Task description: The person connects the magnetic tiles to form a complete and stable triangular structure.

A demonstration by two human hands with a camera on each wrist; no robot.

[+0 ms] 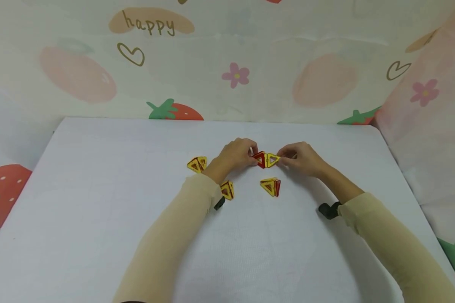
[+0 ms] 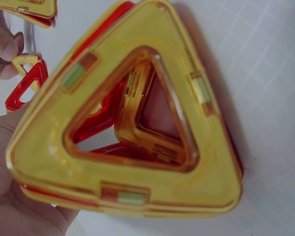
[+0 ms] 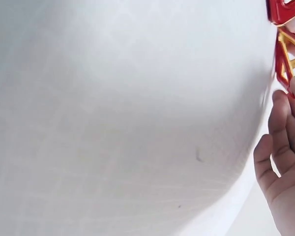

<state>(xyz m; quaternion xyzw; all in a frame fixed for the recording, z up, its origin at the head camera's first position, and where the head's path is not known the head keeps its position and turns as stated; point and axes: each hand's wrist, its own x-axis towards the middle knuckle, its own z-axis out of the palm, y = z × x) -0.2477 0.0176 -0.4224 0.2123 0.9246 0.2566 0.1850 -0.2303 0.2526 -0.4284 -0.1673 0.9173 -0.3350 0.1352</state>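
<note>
Toward the table's far side, my left hand holds a red triangular magnetic tile piece by its left end. Against it stands a yellow triangular magnetic tile piece; my right hand pinches its right tip between thumb and fingers. In the right wrist view the right hand grips a red and yellow piece at its lower corner. A yellow and red tile pyramid fills much of the left wrist view, partly covering the left hand.
Nearer me lies one tile pyramid. Another pyramid sits beside the left wrist, partly hidden by the sleeve. A third pyramid lies left of the left hand. All rest on the white table, before a patterned cloth.
</note>
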